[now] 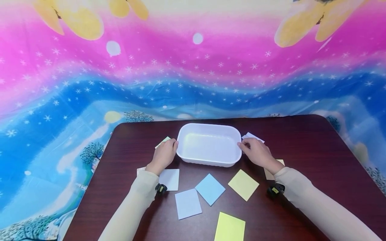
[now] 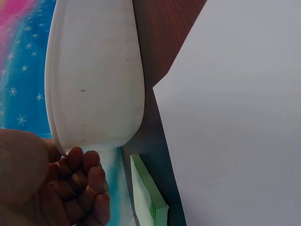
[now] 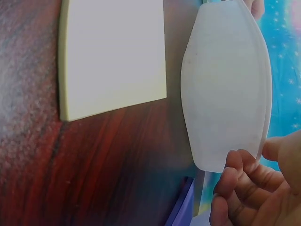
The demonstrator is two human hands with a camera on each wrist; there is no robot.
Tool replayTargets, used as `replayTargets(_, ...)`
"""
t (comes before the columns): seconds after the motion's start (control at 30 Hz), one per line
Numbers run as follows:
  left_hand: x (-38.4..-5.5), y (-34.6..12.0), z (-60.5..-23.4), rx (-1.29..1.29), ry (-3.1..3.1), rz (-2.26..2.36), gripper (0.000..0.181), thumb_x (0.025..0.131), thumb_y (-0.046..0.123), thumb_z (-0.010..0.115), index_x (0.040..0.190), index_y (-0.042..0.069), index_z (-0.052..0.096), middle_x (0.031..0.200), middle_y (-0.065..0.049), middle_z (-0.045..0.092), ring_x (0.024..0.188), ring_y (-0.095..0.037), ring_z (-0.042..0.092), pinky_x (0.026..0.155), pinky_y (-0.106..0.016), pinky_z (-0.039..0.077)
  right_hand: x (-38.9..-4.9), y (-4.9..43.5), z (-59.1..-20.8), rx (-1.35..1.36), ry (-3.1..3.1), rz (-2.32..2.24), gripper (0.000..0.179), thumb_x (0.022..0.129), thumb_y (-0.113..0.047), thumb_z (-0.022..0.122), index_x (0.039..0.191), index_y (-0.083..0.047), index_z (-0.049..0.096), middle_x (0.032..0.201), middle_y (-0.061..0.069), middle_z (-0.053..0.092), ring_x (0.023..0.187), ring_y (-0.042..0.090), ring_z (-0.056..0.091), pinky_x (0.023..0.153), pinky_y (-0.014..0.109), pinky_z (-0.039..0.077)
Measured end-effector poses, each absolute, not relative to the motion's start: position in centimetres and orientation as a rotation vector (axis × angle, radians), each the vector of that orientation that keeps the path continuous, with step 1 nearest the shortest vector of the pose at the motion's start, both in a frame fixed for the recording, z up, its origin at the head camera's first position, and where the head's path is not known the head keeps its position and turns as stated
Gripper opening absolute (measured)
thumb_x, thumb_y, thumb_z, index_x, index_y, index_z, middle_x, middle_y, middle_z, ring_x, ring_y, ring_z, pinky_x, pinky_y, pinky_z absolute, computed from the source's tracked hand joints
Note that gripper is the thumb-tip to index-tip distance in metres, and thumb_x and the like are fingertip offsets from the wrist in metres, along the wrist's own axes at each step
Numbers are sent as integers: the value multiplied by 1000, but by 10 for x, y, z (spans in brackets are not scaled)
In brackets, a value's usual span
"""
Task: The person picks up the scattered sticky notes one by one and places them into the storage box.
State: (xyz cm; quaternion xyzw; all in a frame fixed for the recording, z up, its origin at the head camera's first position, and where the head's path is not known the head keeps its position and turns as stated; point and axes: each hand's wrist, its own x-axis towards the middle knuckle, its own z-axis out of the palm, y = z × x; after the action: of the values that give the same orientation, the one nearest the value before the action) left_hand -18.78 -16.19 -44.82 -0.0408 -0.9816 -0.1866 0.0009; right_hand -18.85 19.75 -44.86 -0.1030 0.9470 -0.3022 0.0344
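A white plastic basin, rectangular with rounded corners, stands near the back of the dark table with nothing inside it. My left hand pinches its left end at the rim, the thumb and curled fingers meeting there in the left wrist view. At the opposite end my right hand grips the rim the same way; the right wrist view shows its fingertips at the basin's wall. A green sticky-note pad lies just beyond the left hand, and a purple pad beside the right one.
In front of the basin lie a blue pad, a pale lilac pad, a white pad and yellow pads. A tan pad is partly under the right forearm. A patterned cloth hangs behind the table.
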Motion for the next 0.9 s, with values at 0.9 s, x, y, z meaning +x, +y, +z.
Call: replayTargets(0.9, -174, -161, -449, -126, -3042, -653, 34, 107, 28, 46, 109, 6, 72, 100, -14, 75, 92, -32, 72, 75, -51, 55, -198, 197, -446, -263, 2882, -957, 26, 104, -28, 57, 101, -6, 71, 69, 6, 53, 61, 19, 48, 53, 31, 38)
